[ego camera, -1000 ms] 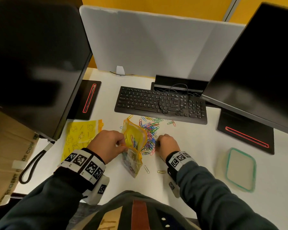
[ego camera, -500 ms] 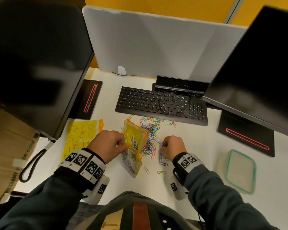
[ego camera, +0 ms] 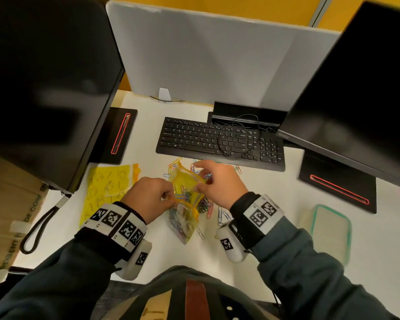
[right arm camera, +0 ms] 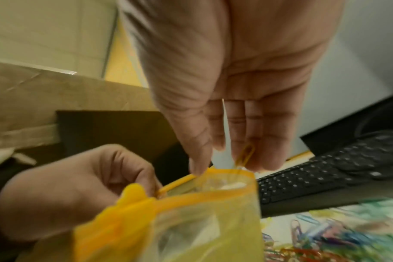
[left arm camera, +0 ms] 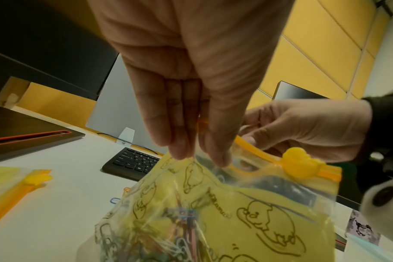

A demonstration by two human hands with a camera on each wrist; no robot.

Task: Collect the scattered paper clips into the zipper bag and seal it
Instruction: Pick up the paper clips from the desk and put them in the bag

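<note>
Even indoor light is falling from above, leaving the white table (ego camera: 275, 188) bright and shadows faint. The dark monitors (ego camera: 44, 77) are showing dull, smeared reflections. The head view is bending straight lines at its edges. The right wrist view is smearing with motion blur, the paper clips (right arm camera: 339, 235) dissolving into streaks; the left wrist view is staying sharper.

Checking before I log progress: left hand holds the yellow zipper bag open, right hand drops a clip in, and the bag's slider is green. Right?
Not quite. The slider on the zipper bag is yellow-orange, as the left wrist view shows. The left hand does hold it open while the right hand feeds in a paper clip.
</note>
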